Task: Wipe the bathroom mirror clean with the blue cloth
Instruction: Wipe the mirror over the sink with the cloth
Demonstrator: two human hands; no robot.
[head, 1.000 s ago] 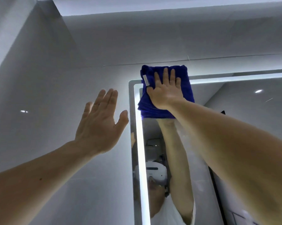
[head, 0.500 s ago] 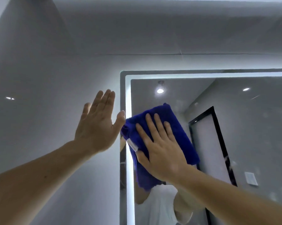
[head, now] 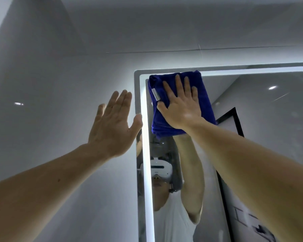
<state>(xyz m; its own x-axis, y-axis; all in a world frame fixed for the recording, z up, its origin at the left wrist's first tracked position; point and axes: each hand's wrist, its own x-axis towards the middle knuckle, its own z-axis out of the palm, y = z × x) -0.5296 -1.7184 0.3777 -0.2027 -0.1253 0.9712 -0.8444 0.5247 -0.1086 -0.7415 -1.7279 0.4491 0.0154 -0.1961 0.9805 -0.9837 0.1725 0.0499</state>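
The bathroom mirror (head: 269, 119) hangs on the grey wall, edged by a lit white strip along its top and left sides. A folded blue cloth (head: 204, 102) with a small white tag lies flat against the glass in the mirror's top left corner. My right hand (head: 180, 103) presses on the cloth with fingers spread, pointing upward. My left hand (head: 114, 124) is held flat and open against the wall just left of the mirror's frame, its thumb touching the frame's edge. The mirror reflects a person's raised arm and a white headset.
Grey glossy wall tiles (head: 51, 84) fill the left and top of the view, with a horizontal grout line above the mirror. A dark door frame (head: 234, 117) and ceiling spotlights appear as reflections in the glass.
My right hand slid the cloth down the mirror's left side half a second ago, then back up into the top left corner. My left hand stayed flat on the wall.
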